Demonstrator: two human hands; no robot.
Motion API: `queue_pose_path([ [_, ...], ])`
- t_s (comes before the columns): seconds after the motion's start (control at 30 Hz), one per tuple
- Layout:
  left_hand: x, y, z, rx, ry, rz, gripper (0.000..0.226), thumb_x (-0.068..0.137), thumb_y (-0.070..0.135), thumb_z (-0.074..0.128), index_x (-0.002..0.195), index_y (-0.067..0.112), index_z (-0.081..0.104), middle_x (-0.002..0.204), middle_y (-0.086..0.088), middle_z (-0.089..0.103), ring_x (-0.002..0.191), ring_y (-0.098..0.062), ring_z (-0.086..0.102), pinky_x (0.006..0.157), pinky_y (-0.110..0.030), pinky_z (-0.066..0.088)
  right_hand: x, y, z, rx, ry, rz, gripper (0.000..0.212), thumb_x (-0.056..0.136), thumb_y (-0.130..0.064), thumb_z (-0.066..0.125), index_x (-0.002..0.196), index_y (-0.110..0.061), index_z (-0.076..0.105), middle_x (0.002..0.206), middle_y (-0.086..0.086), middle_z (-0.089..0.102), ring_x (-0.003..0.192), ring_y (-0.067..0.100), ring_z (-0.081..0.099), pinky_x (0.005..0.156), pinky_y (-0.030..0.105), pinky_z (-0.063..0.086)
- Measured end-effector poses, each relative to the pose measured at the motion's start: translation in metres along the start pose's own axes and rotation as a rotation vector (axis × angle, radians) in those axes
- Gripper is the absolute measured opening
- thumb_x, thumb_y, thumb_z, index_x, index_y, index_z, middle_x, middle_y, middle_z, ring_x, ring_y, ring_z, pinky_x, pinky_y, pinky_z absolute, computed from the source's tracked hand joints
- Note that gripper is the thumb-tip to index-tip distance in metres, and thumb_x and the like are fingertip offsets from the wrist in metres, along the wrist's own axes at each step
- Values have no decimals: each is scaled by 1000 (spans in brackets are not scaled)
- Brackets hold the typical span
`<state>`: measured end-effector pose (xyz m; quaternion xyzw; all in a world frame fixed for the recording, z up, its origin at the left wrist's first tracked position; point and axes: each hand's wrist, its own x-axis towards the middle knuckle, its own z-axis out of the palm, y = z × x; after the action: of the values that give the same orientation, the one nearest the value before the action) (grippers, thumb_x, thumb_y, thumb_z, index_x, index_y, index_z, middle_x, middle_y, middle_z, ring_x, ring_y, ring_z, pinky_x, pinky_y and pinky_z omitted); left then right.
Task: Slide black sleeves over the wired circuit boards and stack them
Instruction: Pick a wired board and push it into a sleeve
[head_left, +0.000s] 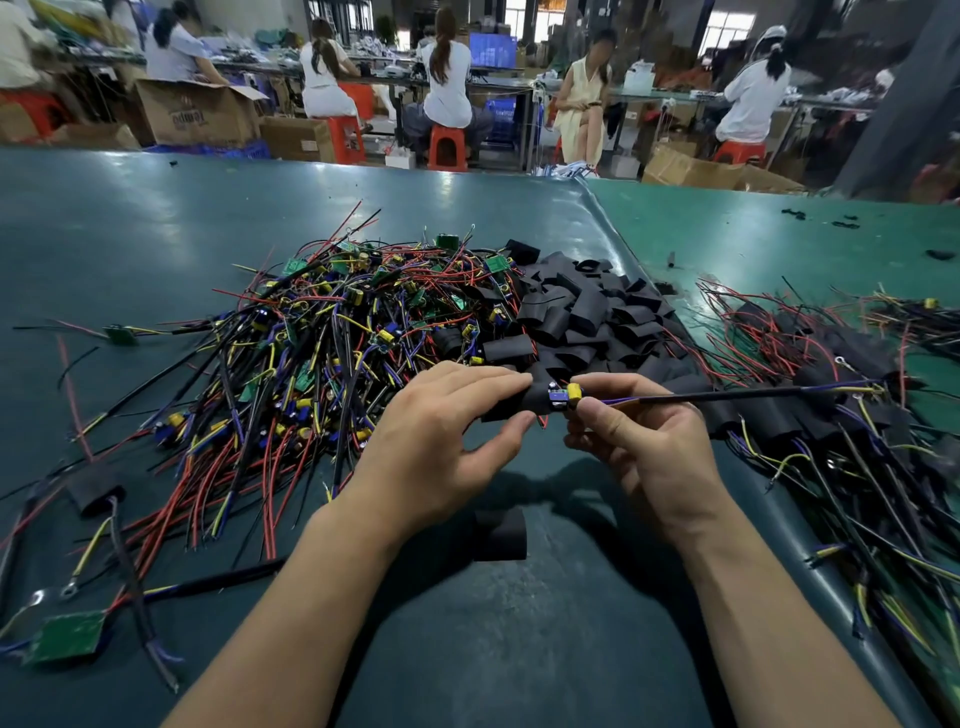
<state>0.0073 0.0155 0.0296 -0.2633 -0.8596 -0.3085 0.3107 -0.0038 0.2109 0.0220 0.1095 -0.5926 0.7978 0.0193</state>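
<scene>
We are working the sleeving step: our left hand (441, 441) is pinching a black sleeve (511, 405) between curled thumb below and fingers above, while our right hand (644, 447) is gripping the wired circuit board (563, 397) by its trailing end, thumb and forefinger closed on it where the black cable (727, 397) leaves toward 3 o'clock. The board is sitting half in the sleeve mouth, its blue part and yellow capacitor showing bare just at 9 o'clock of our right fingertips and touching the left fingertips at their 3 o'clock side. To do this well, we are judging that the sleeve mouth wants keeping round rather than squashed flat, the board fed straight along the sleeve's axis, and the tall capacitor eased past the lip, not forced. The red leads look to be poking out under the sleeve; we cannot tell how far. The unsleeved boards (332, 332) are lying at 10 o'clock of the hands, loose sleeves (582, 312) at 12, finished pieces (831, 395) at 3, one stray sleeve (500, 534) at 6 on the green table (519, 649).
</scene>
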Motion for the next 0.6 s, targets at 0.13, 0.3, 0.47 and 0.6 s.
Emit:
queue_pose_path([
  [0.13, 1, 1, -1, -96, -31, -19, 32, 88, 22, 67, 116, 7, 71, 111, -4, 72, 103, -18, 66, 90, -36, 52, 1, 3, -3, 10, -27, 14, 17, 71, -10, 72, 84, -18, 79, 82, 6, 74, 74, 16, 70, 65, 26, 57],
  [0.3, 0, 3, 0, -105, -22, -47, 31, 89, 22, 68, 116, 9, 72, 112, -2, 71, 105, -15, 65, 93, -32, 51, 2, 3, -2, 51, -64, 71, 15, 71, -9, 73, 83, -14, 78, 80, 6, 74, 72, 15, 69, 63, 27, 57],
  [0.47, 0, 4, 1, -166, -6, -66, 29, 86, 18, 73, 114, 9, 73, 113, -1, 71, 108, -12, 65, 95, -31, 51, 2, 4, 1, 99, 16, 114, 23, 68, -7, 72, 90, -5, 68, 73, 7, 71, 66, 17, 68, 61, 27, 57],
  [0.6, 0, 6, 2, -204, -16, -106, 28, 85, 19, 74, 111, 9, 74, 109, 0, 73, 104, -9, 67, 93, -29, 52, 2, 3, 3, 154, 94, 193, 9, 63, -9, 75, 72, -10, 75, 68, 5, 69, 61, 12, 65, 58, 24, 56],
])
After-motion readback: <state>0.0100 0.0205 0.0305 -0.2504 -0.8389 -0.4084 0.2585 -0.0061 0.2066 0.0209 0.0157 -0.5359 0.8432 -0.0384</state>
